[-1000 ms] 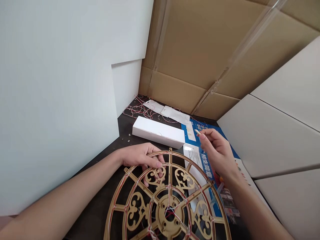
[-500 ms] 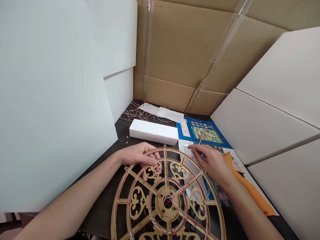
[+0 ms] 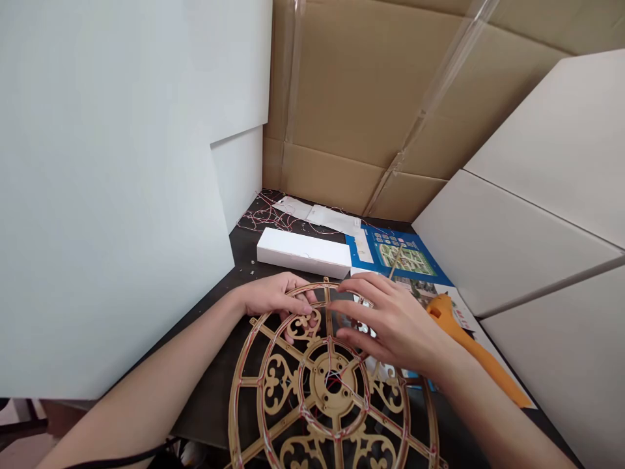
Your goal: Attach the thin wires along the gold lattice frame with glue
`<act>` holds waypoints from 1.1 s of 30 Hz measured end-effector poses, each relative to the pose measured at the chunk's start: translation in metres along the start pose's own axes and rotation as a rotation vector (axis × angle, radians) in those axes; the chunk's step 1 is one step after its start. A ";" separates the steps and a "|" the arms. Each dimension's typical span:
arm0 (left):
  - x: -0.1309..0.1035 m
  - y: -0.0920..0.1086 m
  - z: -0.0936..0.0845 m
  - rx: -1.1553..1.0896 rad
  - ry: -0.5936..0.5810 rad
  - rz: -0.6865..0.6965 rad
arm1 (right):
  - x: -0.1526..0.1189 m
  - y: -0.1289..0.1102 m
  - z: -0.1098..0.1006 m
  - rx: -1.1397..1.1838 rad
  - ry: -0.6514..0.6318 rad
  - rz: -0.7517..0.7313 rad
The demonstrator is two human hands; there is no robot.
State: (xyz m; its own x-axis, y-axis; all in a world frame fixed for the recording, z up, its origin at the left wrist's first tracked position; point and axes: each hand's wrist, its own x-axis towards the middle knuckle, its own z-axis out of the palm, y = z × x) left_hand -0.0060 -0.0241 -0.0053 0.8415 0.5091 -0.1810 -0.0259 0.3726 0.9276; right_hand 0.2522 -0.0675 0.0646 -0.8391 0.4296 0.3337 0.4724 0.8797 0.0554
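Note:
A round gold-coloured openwork frame (image 3: 333, 413), with spokes and scroll ornaments, fills the lower middle of the view. Red and white thin wires (image 3: 303, 413) run along its rings and gather at the hub hole. My left hand (image 3: 280, 299) grips the frame's upper left, thumb on top and fingers behind the rim. Over the upper right of the frame is my right hand (image 3: 385, 319), its fingers apart and holding nothing visible. Whether its fingertips touch the frame I cannot tell. The frame's bottom edge is out of view.
Behind the frame lies a white box (image 3: 303, 253). Tangled wires (image 3: 266, 212) and white sheets (image 3: 332, 218) are at the back. On the right are a blue printed sheet (image 3: 381, 229), a thin stick (image 3: 395, 262) and an orange curved object (image 3: 459, 332). White panels and cardboard surround the dark table.
My right hand has moved left, from beside the rim to above the frame, its fingers spreading. The left hand keeps its grip; the frame sits slightly further right in view.

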 end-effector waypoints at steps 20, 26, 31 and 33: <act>-0.001 -0.004 -0.001 -0.021 0.017 0.040 | 0.000 -0.003 0.006 -0.200 0.071 -0.128; -0.001 -0.004 -0.003 -0.022 0.047 0.038 | -0.044 0.012 -0.006 0.310 0.453 0.592; -0.009 0.006 0.003 -0.015 0.114 0.071 | -0.071 0.025 0.010 0.716 0.537 0.850; -0.014 0.012 0.007 -0.011 0.157 0.096 | -0.072 0.022 0.018 0.878 0.534 0.883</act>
State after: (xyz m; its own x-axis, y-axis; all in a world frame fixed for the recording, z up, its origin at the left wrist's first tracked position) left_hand -0.0148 -0.0319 0.0109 0.7402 0.6573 -0.1413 -0.1090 0.3247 0.9395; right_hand 0.3185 -0.0754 0.0244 -0.0466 0.9595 0.2779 0.2996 0.2788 -0.9124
